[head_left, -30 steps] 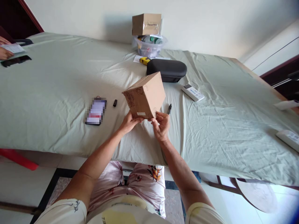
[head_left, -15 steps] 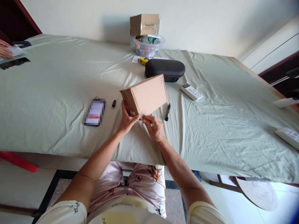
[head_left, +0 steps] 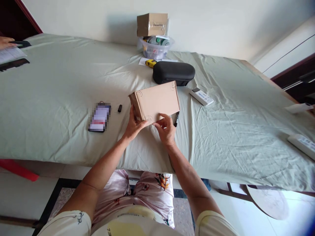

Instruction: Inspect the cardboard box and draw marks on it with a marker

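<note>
A small brown cardboard box point(head_left: 157, 101) with pen doodles at its corners rests low over the green-sheeted table point(head_left: 61, 91), its broad plain face turned up toward me. My left hand point(head_left: 134, 124) grips its near-left corner, thumb on the left end. My right hand point(head_left: 166, 128) holds the near edge, fingers curled on top. A black marker point(head_left: 176, 118) lies just right of my right hand, partly behind the box.
A phone point(head_left: 99, 116) and a small black cap point(head_left: 119, 108) lie left of the box. Behind it sit a black case point(head_left: 173, 72), a white remote point(head_left: 201, 96), a yellow tape measure point(head_left: 150, 62), a plastic tub point(head_left: 156, 49) and another box point(head_left: 152, 24). Another person's hand point(head_left: 6, 42) is far left.
I have turned the box from standing on a corner edge to lying flatter and lower, its plain face now up. My right hand shifted right along the near edge.
</note>
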The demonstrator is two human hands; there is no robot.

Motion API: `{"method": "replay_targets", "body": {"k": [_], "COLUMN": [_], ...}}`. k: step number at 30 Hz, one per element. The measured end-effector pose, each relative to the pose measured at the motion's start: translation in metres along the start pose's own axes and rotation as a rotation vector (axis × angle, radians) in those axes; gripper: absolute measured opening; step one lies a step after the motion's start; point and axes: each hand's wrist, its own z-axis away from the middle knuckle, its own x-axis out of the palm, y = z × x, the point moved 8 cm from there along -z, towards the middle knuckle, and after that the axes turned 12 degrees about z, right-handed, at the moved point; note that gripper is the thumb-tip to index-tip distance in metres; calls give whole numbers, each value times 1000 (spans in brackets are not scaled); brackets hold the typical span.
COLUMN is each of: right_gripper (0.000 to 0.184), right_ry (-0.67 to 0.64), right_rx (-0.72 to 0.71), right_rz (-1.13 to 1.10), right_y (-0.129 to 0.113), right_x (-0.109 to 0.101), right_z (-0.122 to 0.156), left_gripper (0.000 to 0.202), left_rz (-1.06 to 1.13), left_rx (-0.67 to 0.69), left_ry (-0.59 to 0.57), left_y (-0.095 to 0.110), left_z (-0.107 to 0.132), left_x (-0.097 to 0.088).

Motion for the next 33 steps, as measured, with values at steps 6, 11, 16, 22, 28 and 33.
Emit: {"method": "replay_targets", "body": {"k": [6,11,16,22,28,33], "right_gripper": [37,37,44,50,48,46], "right_ry": [235,404,356,357,382,340], "right_rx": [100,145,143,136,119,80], "right_rz": [-22,-13,-103,-112,-60,-46], "right_y": [31,48,56,49,41,38], "right_x": [-41,-69,-67,-62,-64,-61], "right_z": [-16,-22,-25,-22,-19,-19], "left_gripper": [99,92,84,89,100,90], "left_rz": [-3,-14,-17,32,-171,-201], "left_rx": [46,8,-85,124,227,238], "left_ry": [-32,-71,5,-59,-8,71], "left_y": [16,13,-6,6,29,31], "left_z": [-4,-7,-10,-11,-5,-6], "left_x": [-3,-14,-31,-21,-16,-22]}}
